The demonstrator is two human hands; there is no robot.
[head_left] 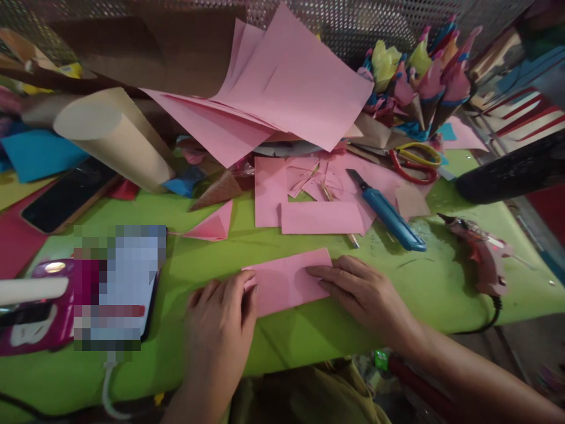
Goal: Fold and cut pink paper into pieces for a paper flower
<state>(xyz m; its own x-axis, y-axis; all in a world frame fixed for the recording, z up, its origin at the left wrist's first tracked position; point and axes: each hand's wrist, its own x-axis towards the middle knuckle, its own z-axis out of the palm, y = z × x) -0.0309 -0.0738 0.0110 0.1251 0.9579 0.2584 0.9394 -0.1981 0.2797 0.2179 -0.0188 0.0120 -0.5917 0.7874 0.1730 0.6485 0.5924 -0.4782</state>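
A folded strip of pink paper (pixel 285 285) lies slightly tilted on the green tabletop between my hands. My left hand (pixel 225 303) pinches its left end between thumb and fingers. At the other end, my right hand (pixel 359 288) holds the paper, fingertips resting on its upper face. Just beyond is another pink paper strip (pixel 322 218), with a pencil (pixel 354 240) partly beneath it. A blue box cutter (pixel 391 215) rests to the right, blade partly out. To the left stands a small folded pink paper piece (pixel 214 222).
Large pink sheets (pixel 282 88) are piled at the back. Scissors (pixel 415 162) and paper cones (pixel 424 88) stand back right. A corded glue gun (pixel 485 253) lies right. A phone with a cable (pixel 132 282), a dark phone (pixel 70 194) and a cardboard tube (pixel 123 141) are left.
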